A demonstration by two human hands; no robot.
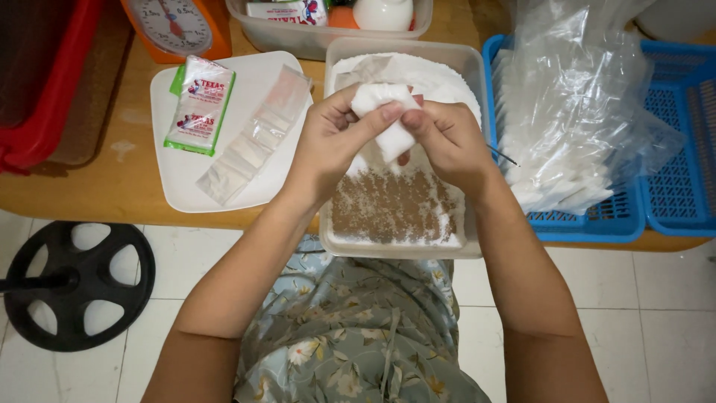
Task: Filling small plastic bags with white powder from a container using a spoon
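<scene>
At the far left of the frame we see a red bin [41, 82] on the wooden worktop [112, 186], and below it, on the tiled floor, a black spoked wheel-shaped base [74, 283]. At the upper left stands an orange kitchen scale [179, 26] with a round white dial. Just right of it lies a white squarish tray [186, 179] carrying two green-edged printed sachets [200, 104] and a strip of clear, glossy small bags [253, 138] running diagonally from lower left to upper right. In the middle, our left hand [332, 138] and our right hand [447, 142] meet above a clear rectangular plastic tub [406, 246] whose floor is spread with white powder and a patch of brown grains. Both hands pinch one small white pouch [386, 119] between thumbs and forefingers; it looks soft, plump and roughly rectangular, with its long axis tilted from the upper left down toward the lower right, held just over the upper half of the tub. Behind the tub, at the top centre, sits another clear container [313, 37] holding assorted items. To the right, a blue latticed plastic basket [597, 216] holds a heap of crinkled transparent bags [574, 104], and a second blue basket [682, 149] stands touching it at the right edge.
</scene>
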